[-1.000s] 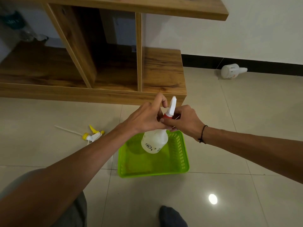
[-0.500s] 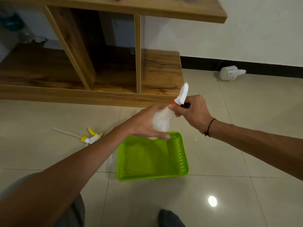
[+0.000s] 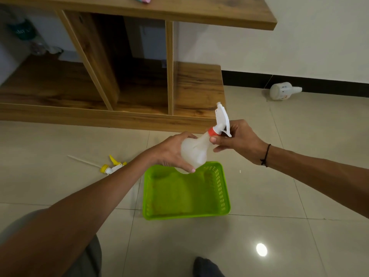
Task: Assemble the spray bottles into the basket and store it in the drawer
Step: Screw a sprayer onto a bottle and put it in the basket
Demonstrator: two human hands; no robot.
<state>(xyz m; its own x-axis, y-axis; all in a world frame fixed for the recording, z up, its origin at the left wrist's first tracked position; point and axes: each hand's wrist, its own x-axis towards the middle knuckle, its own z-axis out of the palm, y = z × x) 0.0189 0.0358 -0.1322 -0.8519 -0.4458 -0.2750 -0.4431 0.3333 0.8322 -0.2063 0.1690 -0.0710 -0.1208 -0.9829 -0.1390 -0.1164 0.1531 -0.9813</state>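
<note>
A white spray bottle [image 3: 194,151] with a red collar and white trigger head [image 3: 222,118] is tilted over the far edge of the green basket [image 3: 221,196]. My left hand [image 3: 169,151] wraps the bottle's body. My right hand [image 3: 237,139] pinches the neck just under the red collar. The basket lies on the floor with nothing in it. A yellow-and-white trigger head [image 3: 112,166] with its long tube rests on the tiles to the left. A second white bottle [image 3: 283,90] without a head lies on its side by the far wall.
A low wooden cabinet [image 3: 119,114] with open compartments stands right behind the basket, its top shelf [image 3: 179,13] overhanging. My knee [image 3: 85,254] is at lower left and my socked foot [image 3: 207,266] at the bottom. Tiled floor stretches to the right.
The bottle has gone from hanging upright over the basket to tilted, head up and to the right. My left hand slid from the neck to the body; both hands rose slightly.
</note>
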